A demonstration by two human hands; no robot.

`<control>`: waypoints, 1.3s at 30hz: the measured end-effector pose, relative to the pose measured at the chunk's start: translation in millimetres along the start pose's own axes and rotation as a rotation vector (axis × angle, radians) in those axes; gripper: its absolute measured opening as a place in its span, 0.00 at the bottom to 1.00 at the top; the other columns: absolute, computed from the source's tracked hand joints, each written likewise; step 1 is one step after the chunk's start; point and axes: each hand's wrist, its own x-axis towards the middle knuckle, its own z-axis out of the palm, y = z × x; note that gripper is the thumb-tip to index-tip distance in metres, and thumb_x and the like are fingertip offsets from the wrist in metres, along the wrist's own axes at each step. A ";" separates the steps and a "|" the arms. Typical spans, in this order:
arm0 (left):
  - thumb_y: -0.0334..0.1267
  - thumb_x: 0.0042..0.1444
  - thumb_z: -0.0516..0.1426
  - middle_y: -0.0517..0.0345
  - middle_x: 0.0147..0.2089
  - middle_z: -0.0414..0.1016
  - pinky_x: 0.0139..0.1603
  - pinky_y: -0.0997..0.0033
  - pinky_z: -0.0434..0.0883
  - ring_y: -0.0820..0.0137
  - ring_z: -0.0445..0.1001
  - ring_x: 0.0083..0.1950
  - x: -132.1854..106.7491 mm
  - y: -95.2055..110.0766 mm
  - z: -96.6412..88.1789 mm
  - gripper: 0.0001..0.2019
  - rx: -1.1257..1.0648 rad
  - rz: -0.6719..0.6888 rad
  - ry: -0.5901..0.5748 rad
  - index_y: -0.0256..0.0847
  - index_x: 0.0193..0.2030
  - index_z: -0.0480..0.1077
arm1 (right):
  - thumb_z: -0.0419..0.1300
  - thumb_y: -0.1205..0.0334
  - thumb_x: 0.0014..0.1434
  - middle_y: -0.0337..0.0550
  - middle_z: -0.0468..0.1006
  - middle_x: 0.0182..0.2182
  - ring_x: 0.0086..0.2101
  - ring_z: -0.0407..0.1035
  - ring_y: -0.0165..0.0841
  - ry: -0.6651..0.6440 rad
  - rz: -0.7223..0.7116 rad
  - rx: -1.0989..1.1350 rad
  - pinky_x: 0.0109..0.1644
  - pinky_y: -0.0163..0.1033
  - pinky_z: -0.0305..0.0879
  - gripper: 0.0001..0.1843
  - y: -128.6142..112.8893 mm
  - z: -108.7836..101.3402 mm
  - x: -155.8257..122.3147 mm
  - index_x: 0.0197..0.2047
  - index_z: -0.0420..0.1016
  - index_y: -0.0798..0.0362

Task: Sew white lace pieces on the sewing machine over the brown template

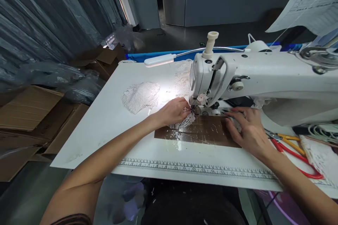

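Observation:
My left hand (177, 110) has its fingers pinched on a piece of white lace (185, 122) right beside the needle area of a white sewing machine (203, 77). Part of that lace lies over a brown strip (203, 132) on the machine bed, dotted with white thread scraps. To the right of the needle, my right hand (245, 128) rests palm down at the strip's end, thumb and fingers apart. Thin dark points show by its fingertips; I cannot tell what they belong to. More white lace (141, 96) lies in a pile left of the machine.
A lit lamp (160, 60) hangs over the white table (92, 137). Red-handled scissors (298, 158) and a yellow-handled tool (292, 137) lie at right. A printed ruler (185, 167) runs along the front edge. Cardboard boxes (29, 112) stand left of the table.

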 end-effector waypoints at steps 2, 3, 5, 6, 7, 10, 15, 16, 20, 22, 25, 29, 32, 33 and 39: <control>0.37 0.61 0.53 0.51 0.36 0.72 0.34 0.68 0.68 0.67 0.71 0.36 1.9 2.9 7.6 0.10 0.054 -0.044 -0.016 0.34 0.40 0.74 | 0.51 0.58 0.65 0.56 0.70 0.47 0.50 0.62 0.48 0.017 0.005 0.065 0.50 0.52 0.62 0.15 -6.4 1.9 1.1 0.48 0.74 0.56; 0.36 0.61 0.54 0.51 0.35 0.72 0.33 0.68 0.67 0.67 0.71 0.36 2.6 3.9 11.1 0.10 0.079 -0.061 -0.011 0.34 0.38 0.74 | 0.51 0.59 0.65 0.56 0.69 0.47 0.50 0.62 0.48 0.025 0.009 0.084 0.50 0.52 0.63 0.15 -9.9 2.7 1.4 0.48 0.74 0.56; 0.35 0.59 0.53 0.52 0.34 0.71 0.32 0.68 0.66 0.66 0.70 0.35 3.9 4.4 16.6 0.09 0.117 -0.081 0.015 0.34 0.36 0.74 | 0.51 0.59 0.65 0.56 0.69 0.47 0.51 0.62 0.48 0.036 0.017 0.111 0.49 0.53 0.64 0.15 -15.5 4.1 1.6 0.49 0.74 0.56; 0.35 0.59 0.53 0.52 0.33 0.71 0.32 0.68 0.66 0.67 0.70 0.35 4.3 4.3 18.3 0.09 0.126 -0.081 0.026 0.34 0.36 0.74 | 0.51 0.60 0.65 0.56 0.69 0.47 0.50 0.62 0.48 0.035 0.017 0.127 0.49 0.53 0.64 0.15 -17.1 4.7 1.3 0.49 0.74 0.56; 0.34 0.59 0.53 0.52 0.33 0.71 0.33 0.67 0.66 0.67 0.70 0.35 4.2 4.3 18.7 0.09 0.129 -0.075 0.033 0.34 0.35 0.74 | 0.51 0.60 0.65 0.56 0.69 0.47 0.50 0.63 0.48 0.032 0.017 0.145 0.49 0.53 0.65 0.15 -17.9 5.0 0.6 0.49 0.74 0.56; 0.33 0.59 0.52 0.52 0.35 0.73 0.37 0.64 0.67 0.67 0.70 0.35 -2.3 9.2 9.4 0.10 0.121 -0.042 0.083 0.35 0.33 0.74 | 0.51 0.60 0.64 0.55 0.69 0.47 0.49 0.65 0.46 0.024 0.019 0.194 0.49 0.52 0.66 0.15 -16.8 4.1 -3.8 0.49 0.74 0.55; 0.38 0.57 0.59 0.56 0.39 0.76 0.42 0.68 0.70 0.71 0.73 0.38 -34.1 35.1 -31.7 0.09 -0.215 0.235 -0.206 0.40 0.28 0.75 | 0.51 0.60 0.64 0.53 0.70 0.47 0.47 0.69 0.42 -0.010 0.047 0.279 0.48 0.48 0.69 0.13 -14.5 -0.2 -12.0 0.47 0.74 0.52; 0.38 0.57 0.60 0.57 0.40 0.76 0.39 0.71 0.70 0.72 0.73 0.38 -39.3 37.9 -36.5 0.07 -0.283 0.277 -0.297 0.41 0.30 0.76 | 0.51 0.61 0.64 0.52 0.70 0.46 0.46 0.69 0.41 -0.029 0.049 0.311 0.48 0.47 0.69 0.13 -15.5 -0.3 -11.8 0.47 0.74 0.52; 0.40 0.62 0.56 0.51 0.44 0.76 0.44 0.64 0.72 0.66 0.73 0.44 -42.2 24.5 -23.6 0.10 -0.055 0.237 -0.115 0.39 0.46 0.74 | 0.50 0.63 0.64 0.49 0.73 0.44 0.43 0.71 0.37 -0.134 -0.006 0.441 0.46 0.44 0.71 0.13 -25.8 4.4 -1.6 0.46 0.73 0.51; 0.38 0.63 0.54 0.48 0.45 0.75 0.44 0.63 0.72 0.65 0.73 0.44 -35.3 9.4 -5.9 0.11 0.042 0.259 -0.060 0.37 0.47 0.72 | 0.50 0.64 0.64 0.49 0.74 0.43 0.42 0.72 0.37 -0.184 -0.050 0.478 0.46 0.43 0.72 0.13 -33.8 8.5 5.7 0.46 0.73 0.53; 0.35 0.64 0.51 0.51 0.39 0.74 0.40 0.65 0.71 0.68 0.72 0.39 -22.6 -6.5 12.2 0.09 0.105 0.283 0.026 0.38 0.37 0.72 | 0.50 0.64 0.64 0.51 0.73 0.44 0.42 0.71 0.38 -0.235 -0.087 0.457 0.47 0.45 0.71 0.13 -45.5 14.7 14.0 0.47 0.73 0.55; 0.31 0.60 0.51 0.50 0.38 0.74 0.40 0.63 0.72 0.68 0.72 0.39 -12.0 -10.7 13.8 0.08 0.052 0.285 0.148 0.38 0.32 0.69 | 0.49 0.63 0.64 0.53 0.71 0.46 0.42 0.69 0.40 -0.267 -0.110 0.378 0.47 0.47 0.70 0.18 -56.4 22.2 18.4 0.55 0.69 0.55; 0.30 0.57 0.50 0.51 0.39 0.75 0.43 0.62 0.74 0.68 0.73 0.41 -10.5 -12.4 14.6 0.08 -0.023 0.290 0.130 0.38 0.31 0.69 | 0.50 0.64 0.64 0.53 0.71 0.44 0.43 0.66 0.41 -0.267 -0.157 0.333 0.47 0.49 0.69 0.22 -61.0 27.7 18.7 0.60 0.66 0.52; 0.30 0.57 0.50 0.51 0.39 0.76 0.43 0.62 0.74 0.68 0.73 0.41 -10.7 -13.5 16.1 0.08 -0.031 0.293 0.112 0.38 0.31 0.70 | 0.50 0.64 0.64 0.53 0.71 0.44 0.43 0.66 0.42 -0.260 -0.167 0.320 0.46 0.49 0.68 0.21 -61.9 29.4 18.3 0.60 0.67 0.51; 0.33 0.60 0.52 0.51 0.41 0.77 0.45 0.62 0.71 0.66 0.74 0.41 -14.5 -16.5 22.3 0.08 0.061 0.304 0.045 0.39 0.39 0.73 | 0.51 0.62 0.65 0.54 0.71 0.45 0.44 0.65 0.43 -0.249 -0.130 0.321 0.45 0.51 0.67 0.18 -63.0 36.0 12.5 0.56 0.72 0.50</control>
